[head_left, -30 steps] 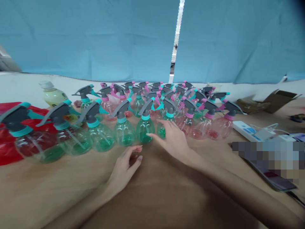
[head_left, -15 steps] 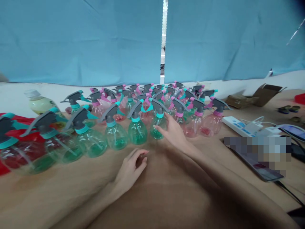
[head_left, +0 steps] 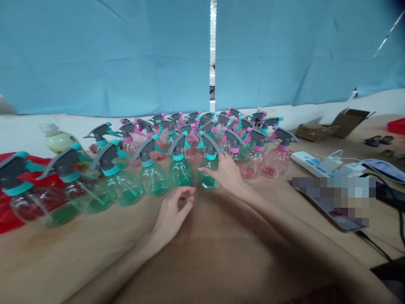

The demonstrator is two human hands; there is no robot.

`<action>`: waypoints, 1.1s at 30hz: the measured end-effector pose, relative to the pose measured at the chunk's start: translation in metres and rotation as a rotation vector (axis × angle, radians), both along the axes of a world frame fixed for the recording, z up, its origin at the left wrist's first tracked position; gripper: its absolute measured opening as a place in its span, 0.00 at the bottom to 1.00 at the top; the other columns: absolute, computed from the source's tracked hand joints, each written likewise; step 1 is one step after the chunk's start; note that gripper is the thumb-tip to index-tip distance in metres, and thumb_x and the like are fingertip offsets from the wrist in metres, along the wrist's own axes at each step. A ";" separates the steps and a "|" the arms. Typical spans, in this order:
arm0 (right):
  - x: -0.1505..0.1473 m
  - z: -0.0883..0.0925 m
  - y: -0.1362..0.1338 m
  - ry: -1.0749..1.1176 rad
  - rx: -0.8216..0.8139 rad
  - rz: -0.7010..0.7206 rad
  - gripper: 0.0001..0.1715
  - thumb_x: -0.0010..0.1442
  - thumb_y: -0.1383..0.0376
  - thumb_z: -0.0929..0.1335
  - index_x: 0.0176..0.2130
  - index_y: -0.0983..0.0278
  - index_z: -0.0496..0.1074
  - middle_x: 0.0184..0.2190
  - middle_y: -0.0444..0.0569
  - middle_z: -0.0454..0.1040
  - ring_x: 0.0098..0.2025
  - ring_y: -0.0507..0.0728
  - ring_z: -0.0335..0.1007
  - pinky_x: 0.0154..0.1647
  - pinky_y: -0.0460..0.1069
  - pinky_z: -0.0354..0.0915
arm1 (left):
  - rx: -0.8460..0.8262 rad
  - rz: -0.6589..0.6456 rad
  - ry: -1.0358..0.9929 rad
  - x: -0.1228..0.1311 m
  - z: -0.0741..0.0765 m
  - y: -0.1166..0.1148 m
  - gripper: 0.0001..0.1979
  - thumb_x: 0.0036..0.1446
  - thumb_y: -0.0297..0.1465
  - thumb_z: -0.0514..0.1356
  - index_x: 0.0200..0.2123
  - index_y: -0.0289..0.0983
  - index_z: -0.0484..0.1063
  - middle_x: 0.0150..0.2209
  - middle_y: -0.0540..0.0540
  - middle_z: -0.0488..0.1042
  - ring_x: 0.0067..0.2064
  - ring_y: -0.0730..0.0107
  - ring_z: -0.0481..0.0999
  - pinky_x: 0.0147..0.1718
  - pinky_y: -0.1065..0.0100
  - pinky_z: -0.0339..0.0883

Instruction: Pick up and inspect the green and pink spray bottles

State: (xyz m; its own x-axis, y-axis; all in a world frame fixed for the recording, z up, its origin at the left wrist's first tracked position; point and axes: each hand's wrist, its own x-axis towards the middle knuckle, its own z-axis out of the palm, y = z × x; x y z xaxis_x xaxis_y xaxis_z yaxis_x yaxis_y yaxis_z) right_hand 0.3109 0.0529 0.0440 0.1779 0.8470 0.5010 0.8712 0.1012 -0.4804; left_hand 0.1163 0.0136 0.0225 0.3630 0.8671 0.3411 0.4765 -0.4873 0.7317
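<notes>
Far to the left of the left hand: red bag (head_left: 6, 211), with the outer end of the front row of green spray bottles (head_left: 123, 185) over it. Grey triggers, teal collars; the row runs in toward the hands. Behind the row, a yellowish drink bottle (head_left: 57, 138) with a white cap.

Left hand (head_left: 172, 213): resting on the brown table (head_left: 95, 253), fingers loosely curled, thumb and forefinger close together with nothing between them. Holds nothing. It sits just short of the row, not touching a bottle.

Last green bottle (head_left: 208, 174): upright, just ahead and to the right of the left hand, against the right hand.

Right hand (head_left: 227, 173): cupped on that bottle's right side, thumb across its front, fingers up by the collar. Touching for sure; can't tell if it's a real grip.

Behind and to the right of the right hand: packed cluster of pink bottles (head_left: 275, 162). Further right, well apart: white power strip (head_left: 311, 162) with cables, then an open cardboard box (head_left: 351, 120) at the back.
</notes>
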 end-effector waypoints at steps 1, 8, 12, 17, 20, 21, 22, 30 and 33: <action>0.000 0.000 -0.006 -0.020 0.001 -0.011 0.38 0.48 0.45 0.69 0.48 0.69 0.64 0.43 0.61 0.68 0.47 0.69 0.65 0.41 0.60 0.66 | 0.005 0.002 -0.012 0.003 0.003 0.001 0.07 0.59 0.31 0.53 0.41 0.40 0.67 0.43 0.46 0.73 0.44 0.65 0.74 0.44 0.61 0.69; -0.005 -0.008 -0.058 -0.107 -0.001 0.001 0.30 0.53 0.47 0.65 0.46 0.67 0.65 0.44 0.61 0.66 0.49 0.69 0.62 0.37 0.60 0.68 | 0.120 0.006 -0.068 0.036 0.031 0.007 0.29 0.53 0.38 0.61 0.56 0.40 0.56 0.56 0.41 0.63 0.57 0.59 0.63 0.53 0.56 0.63; -0.005 -0.012 -0.087 -0.031 -0.001 0.093 0.34 0.52 0.46 0.65 0.49 0.66 0.62 0.48 0.60 0.65 0.49 0.67 0.65 0.37 0.59 0.69 | 0.142 -0.078 -0.066 0.055 0.044 0.002 0.39 0.49 0.38 0.64 0.60 0.40 0.49 0.61 0.39 0.57 0.61 0.55 0.58 0.57 0.51 0.57; -0.005 -0.014 -0.116 0.006 -0.013 0.189 0.46 0.48 0.40 0.64 0.54 0.68 0.58 0.49 0.61 0.67 0.50 0.68 0.66 0.39 0.60 0.70 | 0.086 -0.100 -0.102 0.070 0.051 -0.011 0.40 0.46 0.35 0.65 0.60 0.39 0.50 0.60 0.37 0.59 0.60 0.52 0.61 0.56 0.49 0.57; -0.009 -0.016 -0.132 -0.035 -0.020 0.217 0.49 0.50 0.40 0.63 0.58 0.70 0.55 0.53 0.63 0.65 0.54 0.69 0.62 0.43 0.60 0.69 | 0.071 -0.124 -0.147 0.074 0.053 -0.021 0.32 0.49 0.34 0.63 0.56 0.39 0.56 0.54 0.39 0.66 0.54 0.55 0.68 0.52 0.53 0.62; -0.010 -0.017 -0.137 -0.051 -0.017 0.234 0.50 0.51 0.40 0.63 0.59 0.70 0.53 0.55 0.64 0.63 0.56 0.69 0.60 0.44 0.60 0.69 | 0.060 -0.129 -0.159 0.074 0.053 -0.024 0.28 0.51 0.33 0.61 0.55 0.39 0.57 0.52 0.41 0.69 0.51 0.57 0.70 0.50 0.55 0.64; -0.012 -0.018 -0.142 -0.066 -0.015 0.253 0.50 0.52 0.41 0.62 0.61 0.70 0.51 0.57 0.64 0.61 0.57 0.69 0.58 0.45 0.60 0.69 | 0.045 -0.134 -0.172 0.074 0.053 -0.027 0.25 0.53 0.32 0.59 0.54 0.39 0.59 0.49 0.43 0.70 0.49 0.59 0.71 0.49 0.57 0.65; -0.006 -0.028 -0.145 -0.105 -0.011 0.421 0.50 0.57 0.44 0.61 0.64 0.72 0.43 0.62 0.62 0.53 0.63 0.65 0.50 0.55 0.59 0.64 | -0.087 -0.259 -0.298 0.070 0.052 -0.027 0.11 0.52 0.25 0.55 0.40 0.38 0.68 0.35 0.49 0.70 0.37 0.68 0.71 0.45 0.61 0.66; 0.016 -0.035 -0.134 -0.110 -0.002 0.502 0.50 0.56 0.44 0.63 0.64 0.70 0.44 0.64 0.60 0.51 0.65 0.63 0.43 0.62 0.60 0.53 | -0.082 -0.256 -0.323 0.068 0.052 -0.017 0.10 0.49 0.25 0.55 0.37 0.39 0.68 0.32 0.50 0.70 0.35 0.68 0.70 0.41 0.62 0.67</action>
